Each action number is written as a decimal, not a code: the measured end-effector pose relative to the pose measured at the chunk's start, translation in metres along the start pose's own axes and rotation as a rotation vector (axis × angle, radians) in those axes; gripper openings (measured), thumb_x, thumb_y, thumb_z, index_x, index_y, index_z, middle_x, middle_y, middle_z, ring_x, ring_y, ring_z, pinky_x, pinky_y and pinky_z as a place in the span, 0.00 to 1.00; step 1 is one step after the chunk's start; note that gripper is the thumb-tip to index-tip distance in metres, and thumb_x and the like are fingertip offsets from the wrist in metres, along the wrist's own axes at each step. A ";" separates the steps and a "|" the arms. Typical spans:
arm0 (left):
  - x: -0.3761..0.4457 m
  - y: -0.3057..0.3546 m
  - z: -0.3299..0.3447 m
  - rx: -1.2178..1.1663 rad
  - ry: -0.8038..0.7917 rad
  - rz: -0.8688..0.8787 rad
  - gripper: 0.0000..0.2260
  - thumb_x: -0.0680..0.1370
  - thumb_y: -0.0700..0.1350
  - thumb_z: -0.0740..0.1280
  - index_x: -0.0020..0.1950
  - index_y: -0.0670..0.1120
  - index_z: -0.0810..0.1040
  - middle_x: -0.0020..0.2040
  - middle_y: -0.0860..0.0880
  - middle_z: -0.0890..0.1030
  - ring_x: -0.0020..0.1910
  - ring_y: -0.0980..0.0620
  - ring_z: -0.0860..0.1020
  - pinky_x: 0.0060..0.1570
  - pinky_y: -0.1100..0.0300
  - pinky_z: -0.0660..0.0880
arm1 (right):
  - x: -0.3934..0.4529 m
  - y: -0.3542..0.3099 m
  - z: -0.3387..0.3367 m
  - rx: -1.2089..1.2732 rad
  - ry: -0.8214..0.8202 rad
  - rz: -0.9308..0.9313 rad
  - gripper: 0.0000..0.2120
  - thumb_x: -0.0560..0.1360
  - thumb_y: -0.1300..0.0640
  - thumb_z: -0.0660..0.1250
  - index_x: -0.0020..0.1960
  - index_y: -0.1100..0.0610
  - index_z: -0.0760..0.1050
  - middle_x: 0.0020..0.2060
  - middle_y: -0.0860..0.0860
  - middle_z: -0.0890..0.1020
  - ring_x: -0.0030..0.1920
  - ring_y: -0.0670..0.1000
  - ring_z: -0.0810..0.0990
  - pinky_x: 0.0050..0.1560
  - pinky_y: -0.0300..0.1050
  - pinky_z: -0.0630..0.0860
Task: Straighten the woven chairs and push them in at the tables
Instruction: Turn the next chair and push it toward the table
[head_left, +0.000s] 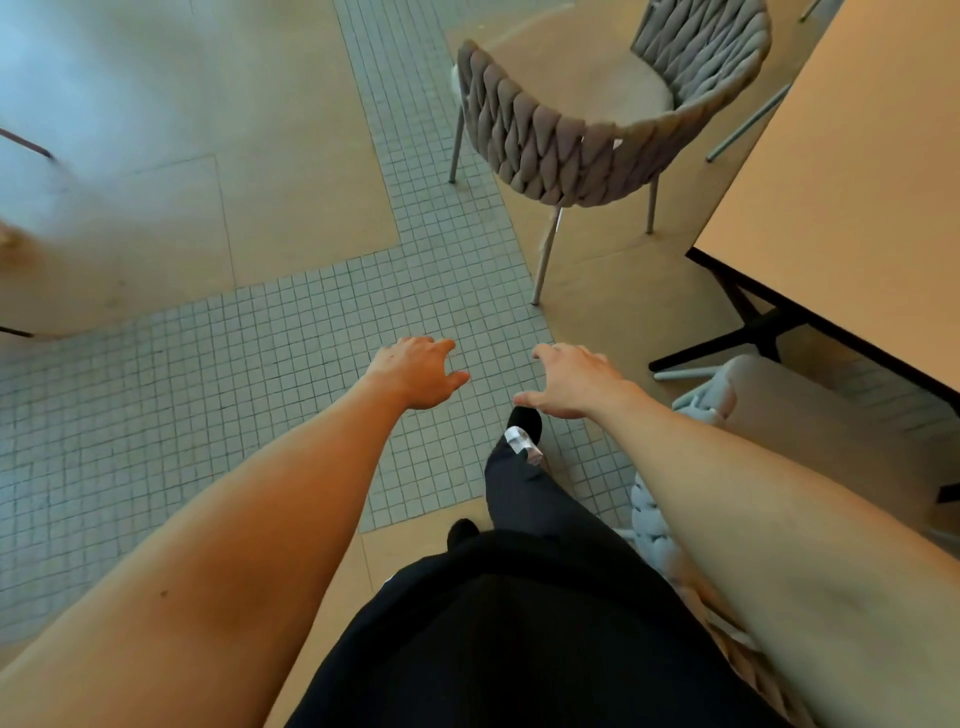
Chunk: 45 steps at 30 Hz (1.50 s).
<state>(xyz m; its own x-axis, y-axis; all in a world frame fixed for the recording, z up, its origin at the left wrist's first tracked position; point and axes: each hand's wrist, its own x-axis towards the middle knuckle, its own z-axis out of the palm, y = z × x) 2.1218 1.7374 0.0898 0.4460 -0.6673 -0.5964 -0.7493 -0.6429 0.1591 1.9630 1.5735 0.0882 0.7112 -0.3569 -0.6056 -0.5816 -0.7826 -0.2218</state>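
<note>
While woven chair (561, 150) stands angled beside table (852, 197), 2 hands, left hand (415, 376) and right hand (569, 382), hover spread, holding nothing.

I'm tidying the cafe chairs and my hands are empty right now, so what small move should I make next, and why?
Probably step forward and take the curved back of the woven chair with both hands. It stands pulled out from the table, and your left hand and right hand are open, reaching, touching nothing.

Tiled floor (260, 338): woven chair (571, 145) standing beside table (857, 182).
</note>
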 end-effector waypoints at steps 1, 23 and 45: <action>0.016 -0.002 -0.010 0.005 -0.004 0.000 0.30 0.81 0.63 0.58 0.79 0.50 0.61 0.75 0.45 0.69 0.74 0.43 0.67 0.70 0.41 0.68 | 0.014 0.002 -0.009 0.005 0.002 0.002 0.41 0.75 0.32 0.67 0.79 0.53 0.61 0.74 0.54 0.71 0.74 0.57 0.68 0.72 0.59 0.65; 0.256 -0.013 -0.198 0.075 -0.013 0.075 0.30 0.81 0.64 0.58 0.79 0.50 0.61 0.75 0.45 0.69 0.74 0.42 0.66 0.70 0.42 0.67 | 0.223 0.055 -0.192 -0.011 0.021 0.058 0.38 0.75 0.32 0.67 0.76 0.54 0.65 0.71 0.55 0.74 0.71 0.59 0.71 0.68 0.59 0.68; 0.458 -0.054 -0.327 0.295 -0.040 0.443 0.30 0.79 0.62 0.62 0.77 0.49 0.63 0.73 0.45 0.70 0.72 0.42 0.67 0.71 0.42 0.66 | 0.366 0.045 -0.288 0.227 0.093 0.327 0.33 0.74 0.32 0.68 0.70 0.53 0.70 0.65 0.55 0.77 0.66 0.58 0.74 0.63 0.55 0.71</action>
<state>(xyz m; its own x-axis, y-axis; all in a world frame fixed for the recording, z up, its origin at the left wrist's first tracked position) 2.5268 1.3435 0.0650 0.0410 -0.8322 -0.5530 -0.9699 -0.1661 0.1780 2.3111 1.2611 0.0766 0.5009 -0.6213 -0.6025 -0.8481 -0.4913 -0.1985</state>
